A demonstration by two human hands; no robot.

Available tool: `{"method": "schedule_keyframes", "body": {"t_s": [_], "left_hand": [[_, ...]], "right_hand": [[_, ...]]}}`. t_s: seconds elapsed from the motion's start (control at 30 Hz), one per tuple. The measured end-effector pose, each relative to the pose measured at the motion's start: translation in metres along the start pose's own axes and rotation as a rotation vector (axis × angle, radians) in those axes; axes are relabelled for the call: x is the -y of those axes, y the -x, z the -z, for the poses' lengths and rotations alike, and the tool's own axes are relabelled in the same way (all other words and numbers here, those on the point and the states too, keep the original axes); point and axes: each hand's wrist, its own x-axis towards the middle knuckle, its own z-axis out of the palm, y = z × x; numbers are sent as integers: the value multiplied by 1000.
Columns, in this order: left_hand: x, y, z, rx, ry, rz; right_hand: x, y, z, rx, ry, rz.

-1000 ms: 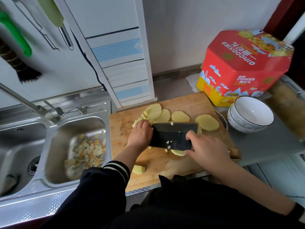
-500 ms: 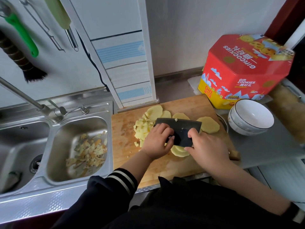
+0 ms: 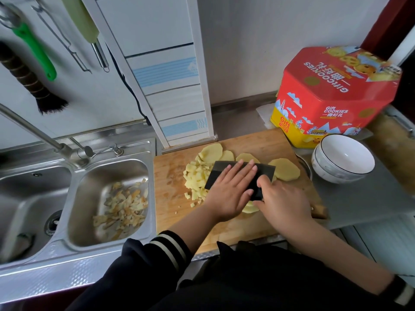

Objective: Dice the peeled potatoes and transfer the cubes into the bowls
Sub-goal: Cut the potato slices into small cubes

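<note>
Head view: left hand (image 3: 232,191) lies flat, fingers straight, on the dark flat cleaver (image 3: 265,173); right hand (image 3: 283,203) grips its handle; pale cubes (image 3: 195,178) heap mid-board (image 3: 170,176), white round bowls (image 3: 343,161) beyond its right edge

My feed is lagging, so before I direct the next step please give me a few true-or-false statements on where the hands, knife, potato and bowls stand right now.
1. The left hand lies flat, fingers straight, on the side of the knife blade. True.
2. The potato cubes are already in the bowls. False: they sit in a pile on the cutting board, left of the blade; the top bowl looks empty.
3. Uncut potato slices lie on the board beyond the blade. True.
4. The sink basin next to the board holds only water. False: it holds potato peels.
5. The right hand hangs idle off the board. False: its grip is on the blade's near end.
</note>
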Motion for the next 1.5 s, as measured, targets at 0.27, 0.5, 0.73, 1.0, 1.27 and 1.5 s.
{"method": "schedule_keyframes", "body": {"t_s": [0.27, 0.5, 0.73, 1.0, 1.27, 1.5], "left_hand": [[25, 10, -13, 203, -13, 342], [52, 37, -13, 318, -34, 551], [58, 57, 0, -42, 5, 573], [47, 133, 5, -99, 355, 1242], [8, 148, -21, -95, 534, 1320], [-8, 124, -28, -136, 478, 1291]], "right_hand": [[-1, 4, -5, 5, 81, 10], [-6, 10, 2, 11, 23, -24], [-16, 9, 11, 16, -157, -100], [12, 4, 7, 333, -601, -162], [50, -14, -31, 576, -517, -20], [59, -22, -47, 668, -527, -2]]}}
